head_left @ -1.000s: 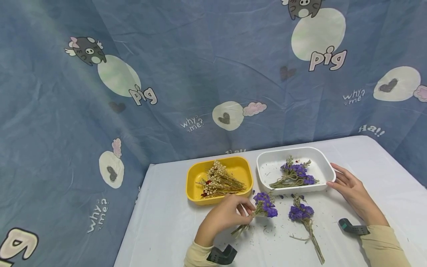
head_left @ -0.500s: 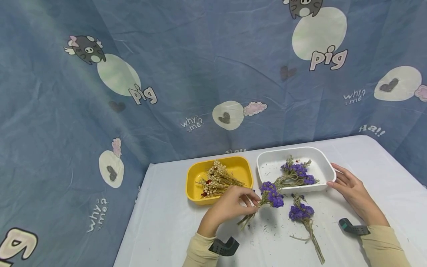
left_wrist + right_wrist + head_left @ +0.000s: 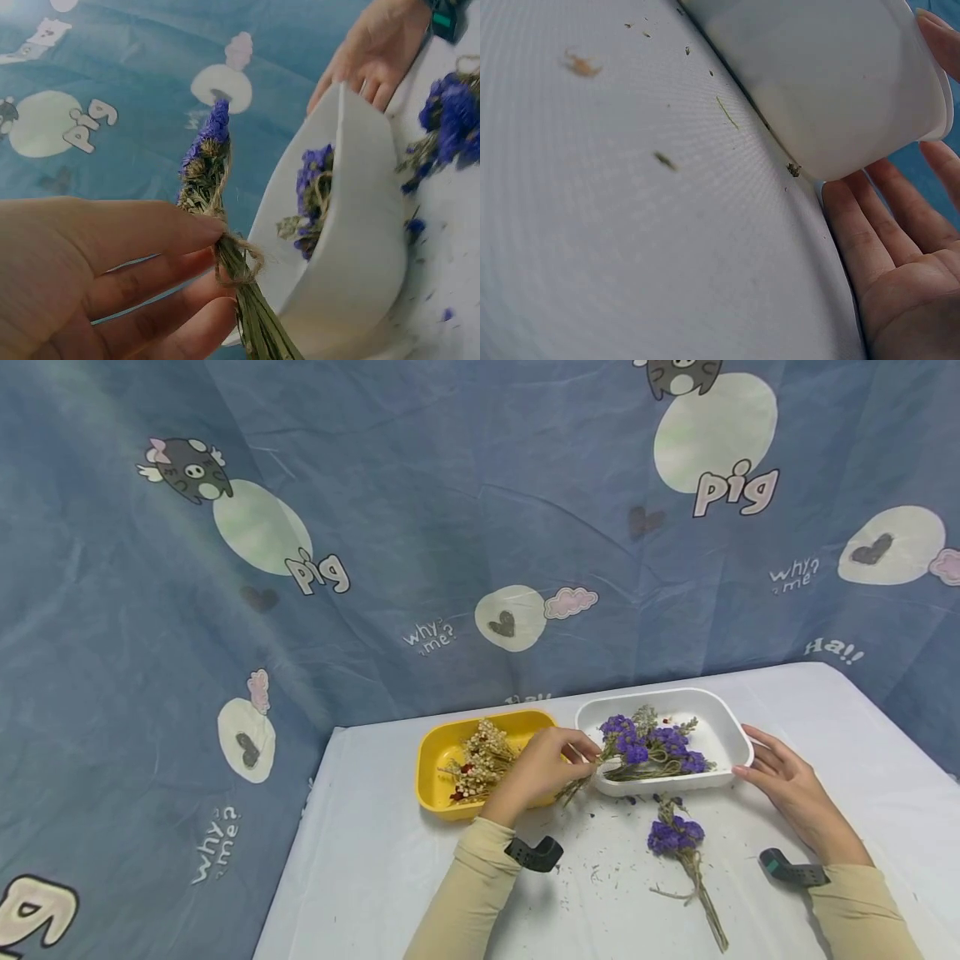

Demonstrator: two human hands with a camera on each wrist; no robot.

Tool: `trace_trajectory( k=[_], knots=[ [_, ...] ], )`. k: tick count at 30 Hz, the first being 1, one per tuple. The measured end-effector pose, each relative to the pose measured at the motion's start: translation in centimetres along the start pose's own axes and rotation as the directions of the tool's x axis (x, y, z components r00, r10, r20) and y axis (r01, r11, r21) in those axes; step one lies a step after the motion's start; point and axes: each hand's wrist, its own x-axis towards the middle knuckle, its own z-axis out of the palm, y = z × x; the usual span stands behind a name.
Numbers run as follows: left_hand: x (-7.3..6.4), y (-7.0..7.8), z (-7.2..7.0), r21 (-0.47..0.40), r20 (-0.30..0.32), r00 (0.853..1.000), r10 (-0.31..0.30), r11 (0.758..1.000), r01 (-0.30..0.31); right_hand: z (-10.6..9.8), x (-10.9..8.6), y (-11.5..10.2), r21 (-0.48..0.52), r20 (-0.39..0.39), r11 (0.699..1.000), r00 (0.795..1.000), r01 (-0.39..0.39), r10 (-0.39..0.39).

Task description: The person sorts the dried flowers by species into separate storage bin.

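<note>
My left hand (image 3: 543, 767) pinches a twine-tied bunch of purple dried flowers (image 3: 626, 740) by its stems, between thumb and fingers. The blossoms hang over the left part of the white tray (image 3: 723, 731), their stems slanting out across its front left corner. Inside that tray lie other purple dried flowers (image 3: 686, 752), partly overlapped by the held bunch in the head view. At the tray's right end rests my right hand (image 3: 783, 781). Its fingers (image 3: 862, 225) lie fairly straight against the wall, and the thumb touches near the front corner.
Left of the white tray stands a yellow tray (image 3: 431, 777) with cream and red dried flowers (image 3: 480, 760), partly behind my left hand. Another tied purple bunch (image 3: 677, 835) lies on the white table (image 3: 600, 918) in front. Small plant crumbs are scattered there. A blue printed curtain hangs behind.
My left hand has carried the purple bunch from above the table, forward and to the right, over the white tray's left part. My right hand has stayed at the tray's right end.
</note>
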Motion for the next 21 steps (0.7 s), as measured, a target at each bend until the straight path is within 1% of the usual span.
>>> trace_trajectory(
  k=[4, 8, 9, 11, 15, 19, 21],
  knots=[
    [2.0, 0.0, -0.2, 0.026, -0.017, 1.000, -0.021, 0.999, 0.022, -0.1, 0.0, -0.1, 0.019, 0.006, 1.000, 1.000, -0.005, 0.004],
    [3.5, 0.3, -0.3, 0.067, -0.006, 1.000, -0.020, 0.998, 0.020, -0.1, 0.0, -0.2, -0.030, -0.004, 0.999, 1.000, -0.015, 0.015],
    [3.8, 0.4, -0.3, 0.073, -0.002, 1.000, -0.020, 0.997, 0.020, -0.1, 0.0, -0.2, -0.041, -0.005, 0.999, 1.000, -0.015, 0.015],
    [4.5, 0.5, -0.3, 0.096, -0.006, 1.000, -0.019, 0.995, 0.020, -0.1, 0.0, -0.3, -0.024, -0.005, 1.000, 1.000, -0.019, 0.019],
    [5.5, 0.9, -0.2, 0.091, -0.009, 1.000, -0.021, 0.996, 0.022, -0.1, 0.0, -0.3, -0.008, -0.002, 1.000, 1.000, -0.019, 0.019],
    [6.4, 1.2, 0.2, 0.080, 0.015, 0.999, -0.030, 0.996, 0.029, -0.1, 0.0, -0.2, -0.003, -0.005, 1.000, 1.000, -0.019, 0.019],
    [6.9, 1.2, 0.4, 0.088, 0.021, 0.999, -0.045, 0.995, 0.043, -0.2, 0.1, -0.1, 0.013, -0.002, 1.000, 1.000, -0.020, 0.020]
  ],
)
